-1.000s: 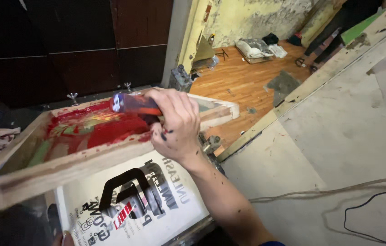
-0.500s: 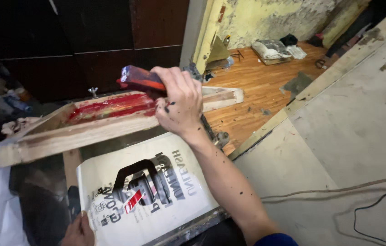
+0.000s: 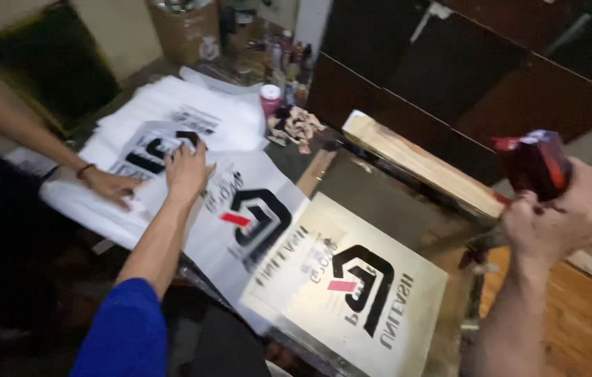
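Printed sheets fill the lower middle of the frame: a stiff cream board [image 3: 352, 300] with a black-and-red emblem lies flat on the tabletop [image 3: 386, 202], overlapping a white printed bag [image 3: 247, 216] to its left. That bag looks light, thin and limp, likely to crease or smear if dragged across the wet print, so it is best taken by a bare edge or corner away from the ink.

From the lower left, the person's left arm in a blue sleeve [image 3: 125, 328] stretches up toward the centre left; the left hand [image 3: 187, 167] lies palm down, fingers spread wide, pressing the upper edge of the bag and holding nothing. At the right edge, the right forearm rises steeply and the right hand [image 3: 554, 216] is closed tight around a red-stained squeegee handle [image 3: 537, 164], beside the raised wooden screen frame [image 3: 418, 164].

Farther off, in the upper left, another person's hand [image 3: 111, 185] rests on a stack of white printed bags [image 3: 170, 119]. Beyond that stand a pink-capped jar [image 3: 270, 98], crumpled rags [image 3: 296, 126] and a cardboard drum [image 3: 184, 31].
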